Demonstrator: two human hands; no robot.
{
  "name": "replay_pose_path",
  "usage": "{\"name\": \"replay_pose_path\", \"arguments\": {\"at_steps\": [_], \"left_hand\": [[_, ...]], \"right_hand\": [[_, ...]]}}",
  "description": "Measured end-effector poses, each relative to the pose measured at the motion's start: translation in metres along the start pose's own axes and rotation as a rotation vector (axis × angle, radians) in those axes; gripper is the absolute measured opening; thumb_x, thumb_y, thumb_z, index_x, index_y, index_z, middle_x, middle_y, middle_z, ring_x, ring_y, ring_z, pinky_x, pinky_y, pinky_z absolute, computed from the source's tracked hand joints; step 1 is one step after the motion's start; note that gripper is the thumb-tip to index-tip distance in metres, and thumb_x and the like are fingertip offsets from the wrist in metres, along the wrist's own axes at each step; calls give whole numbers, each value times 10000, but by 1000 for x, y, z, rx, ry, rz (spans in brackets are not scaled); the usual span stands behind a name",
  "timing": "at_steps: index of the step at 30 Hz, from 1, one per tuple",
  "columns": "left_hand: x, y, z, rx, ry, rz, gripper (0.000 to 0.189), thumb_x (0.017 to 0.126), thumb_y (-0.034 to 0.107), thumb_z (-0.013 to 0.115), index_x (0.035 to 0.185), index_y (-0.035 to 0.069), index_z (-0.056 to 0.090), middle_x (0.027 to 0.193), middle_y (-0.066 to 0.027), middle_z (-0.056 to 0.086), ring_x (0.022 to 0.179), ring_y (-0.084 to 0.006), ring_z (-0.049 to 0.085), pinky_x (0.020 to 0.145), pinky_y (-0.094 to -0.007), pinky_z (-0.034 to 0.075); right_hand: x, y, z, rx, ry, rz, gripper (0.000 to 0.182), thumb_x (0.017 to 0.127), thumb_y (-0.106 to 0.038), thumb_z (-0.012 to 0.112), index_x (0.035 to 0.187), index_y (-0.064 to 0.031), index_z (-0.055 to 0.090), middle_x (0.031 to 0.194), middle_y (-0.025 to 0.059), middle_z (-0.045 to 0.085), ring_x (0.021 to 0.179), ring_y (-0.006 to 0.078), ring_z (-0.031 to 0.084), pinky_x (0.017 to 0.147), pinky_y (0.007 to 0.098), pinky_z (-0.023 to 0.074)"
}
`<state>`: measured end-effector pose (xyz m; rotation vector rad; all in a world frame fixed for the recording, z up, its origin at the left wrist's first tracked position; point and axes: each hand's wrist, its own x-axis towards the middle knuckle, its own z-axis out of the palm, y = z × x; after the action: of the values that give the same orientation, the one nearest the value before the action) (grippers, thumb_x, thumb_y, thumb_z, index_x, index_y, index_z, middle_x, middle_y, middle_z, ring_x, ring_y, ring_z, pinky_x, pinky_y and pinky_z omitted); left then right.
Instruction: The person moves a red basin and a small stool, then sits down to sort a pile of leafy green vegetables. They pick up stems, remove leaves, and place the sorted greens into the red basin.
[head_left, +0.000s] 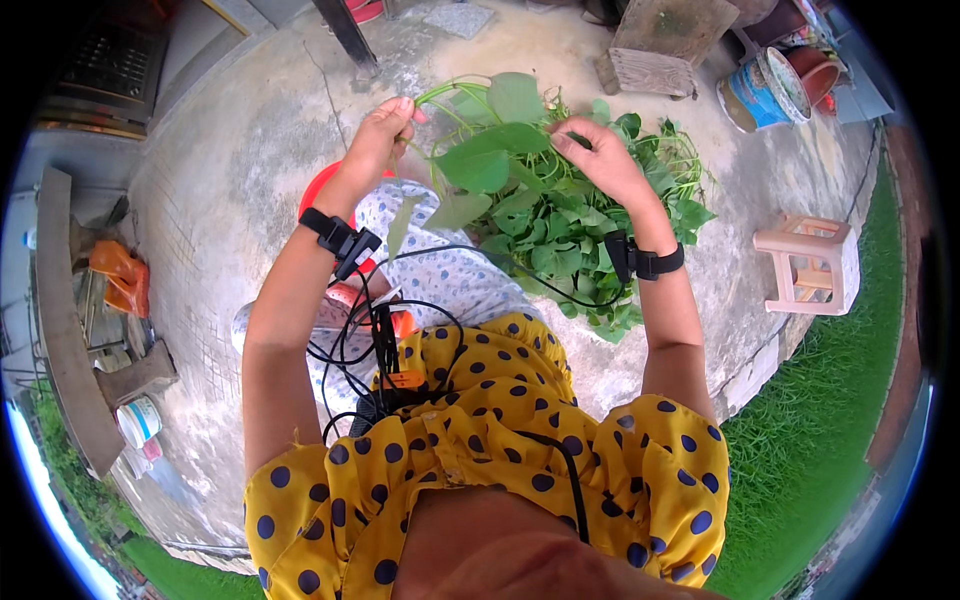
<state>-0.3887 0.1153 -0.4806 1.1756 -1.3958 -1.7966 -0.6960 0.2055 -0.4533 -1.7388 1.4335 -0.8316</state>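
My left hand pinches the green stems of a leafy vine sprig between thumb and fingers. The sprig's broad leaves spread to the right, over my lap and the pile. My right hand has thumb and fingers closed at the sprig's right side, by a leaf tip; the exact spot of its grip is partly hidden. Beneath it, a heap of leafy green vines lies on the concrete floor. A red plastic basin shows partly behind my left forearm and patterned trouser leg.
Black cables hang across my lap and run to the wrist straps. A pink plastic stool stands at right, near the grass edge. Upper right are a wooden seat and a bucket. An orange plastic object lies left.
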Motion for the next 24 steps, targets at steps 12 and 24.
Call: {"name": "replay_pose_path", "arguments": {"at_steps": [12, 24], "left_hand": [[-6, 14, 10, 144, 71, -65, 276, 912, 321, 493, 848, 67, 579, 643, 42, 418, 544, -61, 348, 506, -217, 308], [3, 10, 2, 698, 175, 255, 293, 920, 312, 484, 868, 52, 609, 734, -58, 605, 650, -168, 511, 653, -285, 422]], "right_hand": [[12, 3, 8, 70, -195, 162, 216, 893, -212, 541, 933, -2, 570, 787, 53, 606, 905, 156, 554, 895, 291, 389], [11, 17, 6, -71, -346, 18, 302, 830, -138, 569, 1103, -10, 551, 929, 98, 636, 874, 192, 578, 834, 304, 441]]}}
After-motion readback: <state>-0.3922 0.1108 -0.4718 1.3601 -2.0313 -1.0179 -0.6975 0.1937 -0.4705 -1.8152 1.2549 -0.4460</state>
